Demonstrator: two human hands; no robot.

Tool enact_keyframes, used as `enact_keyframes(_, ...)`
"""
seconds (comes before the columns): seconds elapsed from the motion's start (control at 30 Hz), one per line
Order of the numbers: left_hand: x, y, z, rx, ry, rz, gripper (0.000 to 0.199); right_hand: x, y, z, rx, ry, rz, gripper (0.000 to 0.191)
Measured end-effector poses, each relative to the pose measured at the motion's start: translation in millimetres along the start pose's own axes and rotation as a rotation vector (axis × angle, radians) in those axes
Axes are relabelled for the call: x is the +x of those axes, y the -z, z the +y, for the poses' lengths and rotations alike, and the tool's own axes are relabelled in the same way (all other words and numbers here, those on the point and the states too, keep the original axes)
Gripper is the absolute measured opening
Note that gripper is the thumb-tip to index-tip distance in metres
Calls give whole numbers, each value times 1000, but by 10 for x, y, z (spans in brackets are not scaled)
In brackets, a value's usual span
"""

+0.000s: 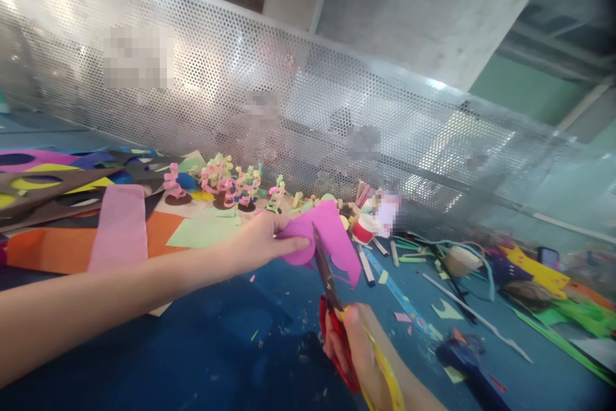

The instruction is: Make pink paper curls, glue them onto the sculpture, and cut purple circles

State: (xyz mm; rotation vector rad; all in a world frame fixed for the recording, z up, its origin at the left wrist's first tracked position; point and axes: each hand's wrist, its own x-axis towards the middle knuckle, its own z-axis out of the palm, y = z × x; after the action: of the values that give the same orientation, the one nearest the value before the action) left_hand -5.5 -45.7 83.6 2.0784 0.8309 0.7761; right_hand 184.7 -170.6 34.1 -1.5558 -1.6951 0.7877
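My left hand (276,239) pinches a sheet of magenta felt or paper (337,231) between thumb and fingers. A rounded shape is partly cut from the sheet, and a notched strip of it hangs to the right. My right hand (359,340) grips scissors (328,279) with one red and one yellow handle. Their dark blades point up and away, with the tips at the cut in the magenta sheet. Part of the right fingers is hidden behind the handles. Small scraps lie on the blue table (231,327) below.
Pink and green paper curls (226,183) on dark discs stand behind my left hand. Coloured sheets (52,244) pile up at the left. A red and white cup (364,229), a tape roll (462,260) and a phone (548,258) are to the right. A perforated metal screen (298,122) rises behind.
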Motion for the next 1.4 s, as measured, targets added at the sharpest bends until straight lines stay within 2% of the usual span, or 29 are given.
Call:
enact_keyframes(0.2,-7,16,21,-44,5,-23,31,-25,-21,-13,23,-67,72,58)
enact_keyframes(0.4,-28,70,101,-85,21,-36,32,-40,-39,-78,15,-35,60,59)
enact_keyframes(0.6,-27,91,81,-147,36,-63,37,-98,-59,0,76,-174,144,55)
enact_keyframes(0.87,8,186,100,-113,66,-127,30,-82,-16,76,47,-114,108,53)
enact_keyframes(1.03,38,311,83,-133,14,-266,24,-79,7,20,16,-108,73,53)
enact_keyframes(1.13,47,381,92,-125,14,-342,22,-78,-19,22,72,-137,52,56)
enact_keyframes(1.2,49,383,97,-162,46,-326,24,-70,-48,61,141,-175,30,60)
enact_keyframes(1.3,46,299,92,-342,96,-269,25,-46,-81,147,223,-209,-14,64)
enact_keyframes(1.4,33,172,78,-510,131,-168,26,-22,-84,202,210,-149,-21,64)
